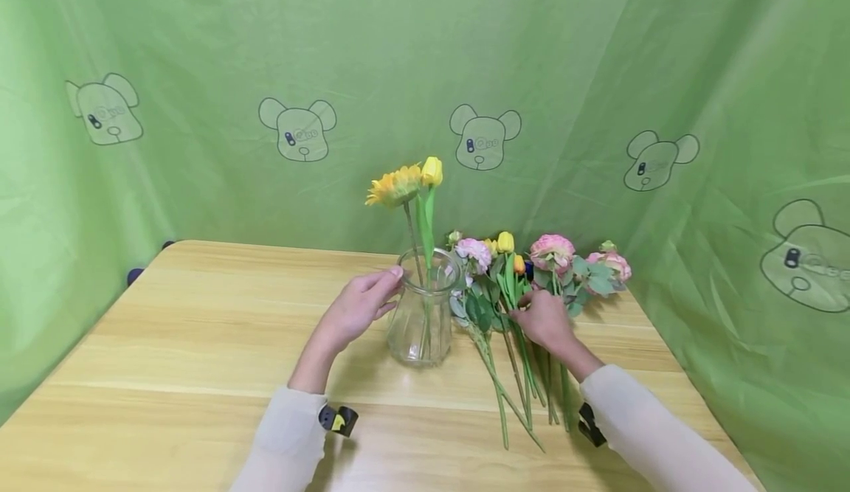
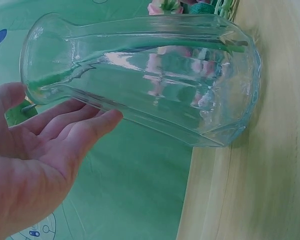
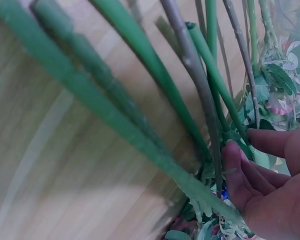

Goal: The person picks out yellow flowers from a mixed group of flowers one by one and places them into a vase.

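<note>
My right hand (image 1: 546, 320) lay with loosely bent fingers, gripping nothing, on the stems (image 1: 524, 374), which ran toward the lower frame, right of the vase (image 1: 423, 313) my open left hand (image 1: 358, 306) touched.

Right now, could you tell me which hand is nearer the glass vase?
Left. The left hand touches the glass vase near its rim; the right hand is among the loose flowers beside it.

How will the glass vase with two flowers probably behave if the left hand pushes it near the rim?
The glass vase is tall with a narrow neck, and the sunflower and yellow tulip rise high above it, so it may tip rather than slide. Its smooth, clear wall looks slippery and fragile. The left hand touches it only with straight fingers.
</note>
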Available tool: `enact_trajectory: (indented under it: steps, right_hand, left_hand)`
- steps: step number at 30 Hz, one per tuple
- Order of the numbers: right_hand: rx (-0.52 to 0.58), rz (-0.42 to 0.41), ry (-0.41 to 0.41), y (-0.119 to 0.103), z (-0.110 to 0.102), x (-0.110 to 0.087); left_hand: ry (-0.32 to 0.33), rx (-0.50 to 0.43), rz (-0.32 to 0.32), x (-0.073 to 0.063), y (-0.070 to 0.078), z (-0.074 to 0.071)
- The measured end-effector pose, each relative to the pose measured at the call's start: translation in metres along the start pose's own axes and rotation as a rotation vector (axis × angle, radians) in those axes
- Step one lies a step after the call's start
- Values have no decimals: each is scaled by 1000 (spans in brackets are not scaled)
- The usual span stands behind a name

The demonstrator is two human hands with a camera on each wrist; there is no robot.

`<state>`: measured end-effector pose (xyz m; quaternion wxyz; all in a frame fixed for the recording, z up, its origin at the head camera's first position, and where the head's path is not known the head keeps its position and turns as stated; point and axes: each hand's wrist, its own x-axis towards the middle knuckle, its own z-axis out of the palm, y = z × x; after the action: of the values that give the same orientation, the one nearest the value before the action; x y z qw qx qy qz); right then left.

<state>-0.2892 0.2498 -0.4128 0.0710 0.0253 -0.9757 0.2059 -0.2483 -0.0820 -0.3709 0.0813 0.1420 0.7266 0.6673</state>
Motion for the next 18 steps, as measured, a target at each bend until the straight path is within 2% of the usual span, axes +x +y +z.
enact_trajectory:
  steps: [18]
  right_hand:
    - [-1, 13, -55, 1, -6, 2]
  left_hand:
    - [31, -8, -13, 0, 1, 1]
